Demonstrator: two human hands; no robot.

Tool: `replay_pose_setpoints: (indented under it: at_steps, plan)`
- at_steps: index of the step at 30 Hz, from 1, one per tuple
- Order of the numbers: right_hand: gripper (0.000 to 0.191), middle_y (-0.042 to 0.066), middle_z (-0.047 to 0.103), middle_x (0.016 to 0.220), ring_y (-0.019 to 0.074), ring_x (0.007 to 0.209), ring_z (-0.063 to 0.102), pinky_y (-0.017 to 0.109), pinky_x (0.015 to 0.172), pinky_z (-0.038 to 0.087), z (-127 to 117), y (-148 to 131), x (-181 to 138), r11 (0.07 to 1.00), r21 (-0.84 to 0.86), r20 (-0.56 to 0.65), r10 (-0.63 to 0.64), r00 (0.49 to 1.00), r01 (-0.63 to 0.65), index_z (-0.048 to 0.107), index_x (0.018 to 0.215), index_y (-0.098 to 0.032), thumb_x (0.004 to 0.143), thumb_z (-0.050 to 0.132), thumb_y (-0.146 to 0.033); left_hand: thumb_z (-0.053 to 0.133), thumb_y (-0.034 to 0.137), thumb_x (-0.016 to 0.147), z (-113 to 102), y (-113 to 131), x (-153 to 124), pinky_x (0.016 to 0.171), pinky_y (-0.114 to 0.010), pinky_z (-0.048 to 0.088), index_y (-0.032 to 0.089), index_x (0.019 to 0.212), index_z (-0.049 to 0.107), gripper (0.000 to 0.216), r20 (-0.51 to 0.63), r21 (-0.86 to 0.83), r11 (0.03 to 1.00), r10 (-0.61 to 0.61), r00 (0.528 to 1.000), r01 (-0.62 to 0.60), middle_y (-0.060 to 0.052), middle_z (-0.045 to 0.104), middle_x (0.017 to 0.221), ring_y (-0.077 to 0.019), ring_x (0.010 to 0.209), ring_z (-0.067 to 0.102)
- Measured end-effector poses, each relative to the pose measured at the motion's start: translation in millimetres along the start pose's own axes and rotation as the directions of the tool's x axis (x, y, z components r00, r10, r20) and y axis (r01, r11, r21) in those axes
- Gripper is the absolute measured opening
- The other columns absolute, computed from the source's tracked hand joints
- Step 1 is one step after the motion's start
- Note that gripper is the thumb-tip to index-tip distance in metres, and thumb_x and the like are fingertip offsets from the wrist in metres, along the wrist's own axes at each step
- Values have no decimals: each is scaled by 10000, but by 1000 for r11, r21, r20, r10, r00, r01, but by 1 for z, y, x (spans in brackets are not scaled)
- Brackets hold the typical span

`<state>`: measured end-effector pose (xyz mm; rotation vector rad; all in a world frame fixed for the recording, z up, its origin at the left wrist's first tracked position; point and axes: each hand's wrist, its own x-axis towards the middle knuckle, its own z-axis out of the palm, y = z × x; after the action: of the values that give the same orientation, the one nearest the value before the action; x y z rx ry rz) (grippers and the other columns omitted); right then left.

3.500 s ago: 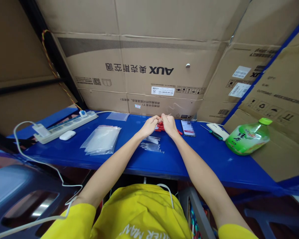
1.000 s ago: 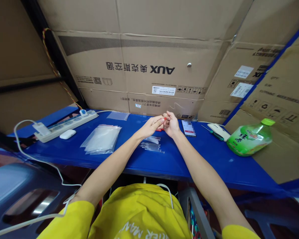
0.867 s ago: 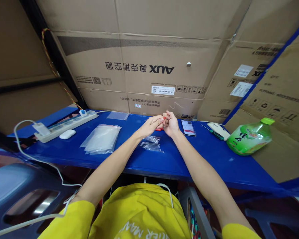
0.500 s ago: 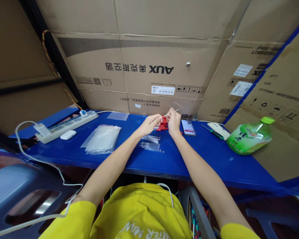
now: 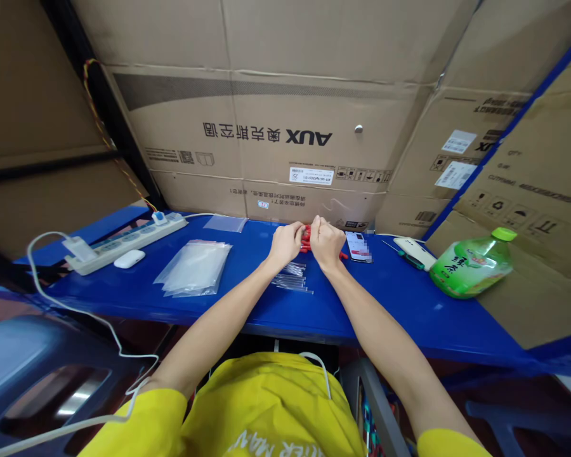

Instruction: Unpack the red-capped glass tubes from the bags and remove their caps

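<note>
Close together near the back of the blue table, my left hand [image 5: 287, 244] and my right hand [image 5: 327, 241] both have their fingers closed. What lies within either grip is hidden by the fingers. Between and behind them shows a group of red-handled pieces [image 5: 306, 239], partly covered by the hands. Just in front of my left hand lie several thin, clear or silvery rods [image 5: 292, 278], roughly side by side. To the left is a stack of clear plastic bags [image 5: 193, 268].
A power strip [image 5: 128, 240] with a plugged-in charger and a white earphone case [image 5: 129, 258] stand at the left. Right of my hands lie a phone [image 5: 359, 246], a screwdriver [image 5: 410, 259] on a white object [image 5: 416, 251], and a green bottle [image 5: 473, 263]. Cardboard [image 5: 266, 95] walls the back.
My right hand has turned and come down beside the left, its knuckles now facing up. The thin clear strand seen above its fingers shows less distinctly. Both hands cover more of the red pieces.
</note>
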<state>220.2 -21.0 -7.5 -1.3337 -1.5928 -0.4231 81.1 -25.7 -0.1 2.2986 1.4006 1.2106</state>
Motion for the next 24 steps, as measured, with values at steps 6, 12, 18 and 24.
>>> replay_pose_setpoints:
  at_steps: [6, 12, 18, 24]
  plan:
    - [539, 79, 655, 622, 174, 577, 602, 299, 615, 313, -4, 8, 5, 992, 117, 40, -40, 998, 35, 638, 730, -178, 1100, 287, -354, 387, 337, 1064, -5, -5, -2, 728, -257, 418, 172, 1048, 644, 306, 113, -280, 959, 77, 991, -43, -22, 679, 814, -160, 733, 599]
    - [548, 70, 656, 625, 170, 591, 604, 291, 627, 328, -5, 10, 6, 977, 197, 69, -97, 993, 82, 605, 689, -200, 1097, 289, -384, 366, 383, 1056, -3, -6, -3, 751, -257, 423, 166, 1023, 623, 338, 184, -447, 894, 129, 974, -34, -5, 626, 814, -144, 741, 541]
    - [594, 60, 646, 598, 172, 587, 606, 286, 637, 346, -5, 9, 6, 959, 270, 116, -117, 986, 82, 575, 637, -218, 1098, 262, -426, 406, 283, 969, 0, -8, 0, 743, -262, 412, 162, 931, 560, 200, 199, -563, 827, 135, 971, 1, 10, 534, 767, -139, 724, 455]
    - [592, 48, 655, 616, 166, 576, 594, 286, 643, 354, -4, 9, 6, 921, 388, 141, -97, 985, 35, 574, 636, -221, 1090, 272, -450, 390, 179, 861, -2, -3, 1, 678, -262, 372, 193, 836, 458, 74, 201, -637, 770, 151, 968, 12, 28, 435, 736, -133, 683, 383]
